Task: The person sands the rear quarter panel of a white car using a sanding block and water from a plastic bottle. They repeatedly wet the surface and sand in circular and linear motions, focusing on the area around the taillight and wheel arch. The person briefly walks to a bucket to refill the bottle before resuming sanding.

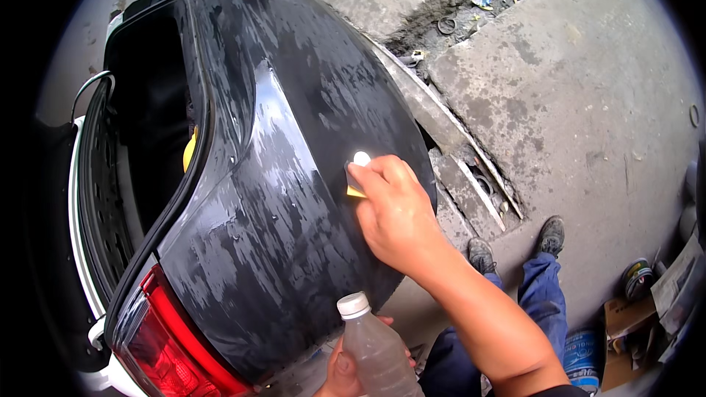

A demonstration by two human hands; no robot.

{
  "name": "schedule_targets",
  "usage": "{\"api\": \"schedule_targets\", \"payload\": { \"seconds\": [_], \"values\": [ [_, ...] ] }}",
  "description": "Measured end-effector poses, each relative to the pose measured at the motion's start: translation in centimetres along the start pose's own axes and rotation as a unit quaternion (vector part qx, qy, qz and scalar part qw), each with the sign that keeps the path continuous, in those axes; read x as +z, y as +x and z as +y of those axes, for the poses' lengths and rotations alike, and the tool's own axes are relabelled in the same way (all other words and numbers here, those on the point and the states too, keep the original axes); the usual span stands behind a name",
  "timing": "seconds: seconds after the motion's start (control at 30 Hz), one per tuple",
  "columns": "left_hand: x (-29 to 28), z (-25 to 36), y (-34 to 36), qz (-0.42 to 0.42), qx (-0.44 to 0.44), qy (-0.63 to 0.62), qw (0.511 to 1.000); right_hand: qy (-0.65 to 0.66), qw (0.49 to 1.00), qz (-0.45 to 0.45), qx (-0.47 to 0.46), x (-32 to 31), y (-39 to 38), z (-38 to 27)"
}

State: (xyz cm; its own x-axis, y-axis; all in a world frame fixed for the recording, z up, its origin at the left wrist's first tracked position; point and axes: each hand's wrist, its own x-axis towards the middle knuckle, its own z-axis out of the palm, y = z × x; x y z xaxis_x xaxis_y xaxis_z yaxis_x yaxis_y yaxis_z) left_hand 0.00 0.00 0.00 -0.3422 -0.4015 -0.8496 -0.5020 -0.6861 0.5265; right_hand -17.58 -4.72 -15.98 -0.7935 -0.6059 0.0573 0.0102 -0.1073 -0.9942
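My right hand (pixel 401 213) is closed around a small piece with a dark side and a yellow edge, which looks like a sanding pad (pixel 354 191). It is held against the dark, wet-streaked rear side panel (pixel 287 198) of a car. A small white round spot (pixel 361 158) shows just beyond my fingertips; I cannot tell what it is. Lower down, my left hand (pixel 344 369) is wrapped round a clear plastic bottle (pixel 379 356) with a white cap, held upright. Most of the left fingers are behind the bottle.
At the lower left is the car's red tail light (pixel 184 345), beside the open rear hatch (pixel 92 198). A broken concrete trench (pixel 471 169) runs along the car. A cardboard box (pixel 625 375), a blue bucket (pixel 581 360) and a tin (pixel 637 279) stand at the lower right.
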Motion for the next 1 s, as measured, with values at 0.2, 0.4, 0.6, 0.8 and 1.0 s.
{"api": "schedule_targets", "payload": {
  "seconds": [0.2, 0.4, 0.6, 0.8, 1.0],
  "values": [
    [0.3, -0.5, 1.3, -0.012, 0.023, -0.004, 1.000, -0.068, 0.996, -0.024, -0.048, -2.0, 0.0, 1.9],
    [0.8, -0.3, 1.6, -0.013, 0.023, 0.008, 1.000, -0.068, 0.990, -0.002, -0.120, -2.7, -0.1, 6.1],
    [0.3, -1.1, 1.4, 0.005, 0.038, 0.012, 0.999, -0.033, 0.979, -0.009, -0.201, -2.4, 1.1, 4.7],
    [0.1, -1.1, 1.9, -0.013, 0.053, 0.015, 0.998, -0.092, 0.966, -0.031, -0.241, -3.3, 1.9, 8.9],
    [0.3, -1.4, 1.7, 0.002, 0.061, 0.038, 0.997, -0.118, 0.950, -0.009, -0.290, -3.2, 2.8, 9.8]
  ]
}}
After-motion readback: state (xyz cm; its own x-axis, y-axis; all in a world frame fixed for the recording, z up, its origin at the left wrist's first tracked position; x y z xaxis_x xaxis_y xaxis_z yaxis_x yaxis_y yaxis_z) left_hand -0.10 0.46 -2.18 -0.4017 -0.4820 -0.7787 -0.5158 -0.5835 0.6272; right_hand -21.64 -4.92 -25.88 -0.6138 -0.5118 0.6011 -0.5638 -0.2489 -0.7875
